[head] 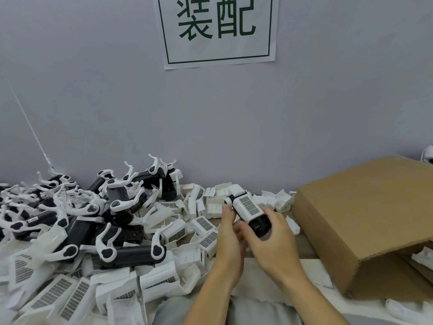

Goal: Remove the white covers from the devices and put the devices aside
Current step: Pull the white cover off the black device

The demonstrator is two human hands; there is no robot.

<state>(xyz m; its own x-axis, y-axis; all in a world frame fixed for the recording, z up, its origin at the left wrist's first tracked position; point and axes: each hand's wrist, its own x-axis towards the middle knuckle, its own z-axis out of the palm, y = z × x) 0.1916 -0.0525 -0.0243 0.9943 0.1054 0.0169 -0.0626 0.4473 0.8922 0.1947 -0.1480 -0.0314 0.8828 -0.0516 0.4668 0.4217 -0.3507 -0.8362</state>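
device (248,212) (white cover on) | between both hands' fingers (269,215)

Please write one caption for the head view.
Both hands hold a covered device beside piles of white covers.

At frame centre, a device (251,214) with its white cover (248,206) is gripped by the left hand (228,233) and right hand (271,240); a cardboard box (365,219) is seen at right.

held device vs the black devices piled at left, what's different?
The held device still wears a white cover; the piled devices show bare black bodies. The held device is gripped off the table by the left hand and right hand; the piled devices lie heaped, untouched. Both have black bodies with white parts.
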